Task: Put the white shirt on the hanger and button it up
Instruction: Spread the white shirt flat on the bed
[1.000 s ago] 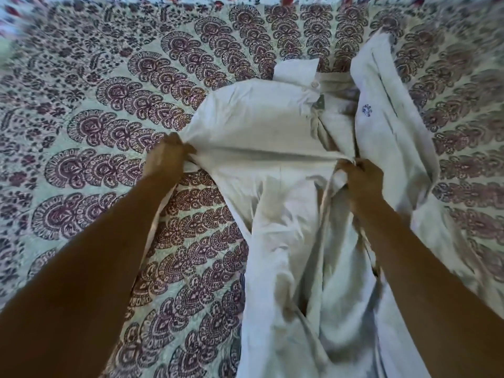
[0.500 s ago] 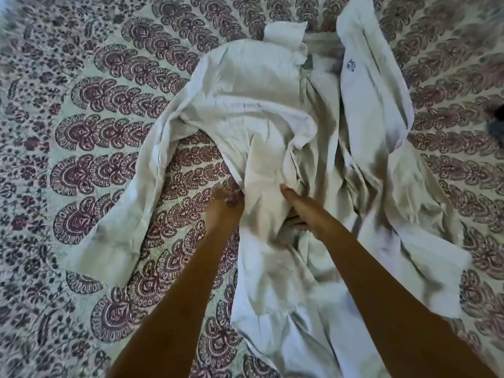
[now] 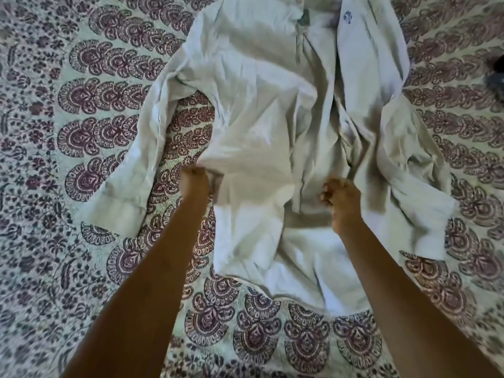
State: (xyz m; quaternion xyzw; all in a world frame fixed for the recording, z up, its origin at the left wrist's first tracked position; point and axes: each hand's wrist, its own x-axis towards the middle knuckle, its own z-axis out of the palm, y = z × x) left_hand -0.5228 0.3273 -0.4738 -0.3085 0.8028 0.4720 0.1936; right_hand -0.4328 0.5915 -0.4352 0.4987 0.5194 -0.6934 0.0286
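The white shirt (image 3: pixel 261 110) lies crumpled and unbuttoned on a patterned bedspread, collar at the top of the view, one sleeve spread to the left and one to the right. A small blue emblem marks its right front panel. My left hand (image 3: pixel 195 182) grips the left side edge of the shirt's front panel in a fist. My right hand (image 3: pixel 341 197) has its fingers curled around the cloth at the front opening near the placket. No hanger is in view.
The bedspread (image 3: pixel 90 137) with maroon paisley rings covers the whole surface under the shirt. A dark object (image 3: pixel 497 75) sits at the right edge, mostly cut off.
Both hands came down from the shoulder area to the shirt's lower front, then spread apart. The shirt has been drawn toward me and its left sleeve now lies spread out.
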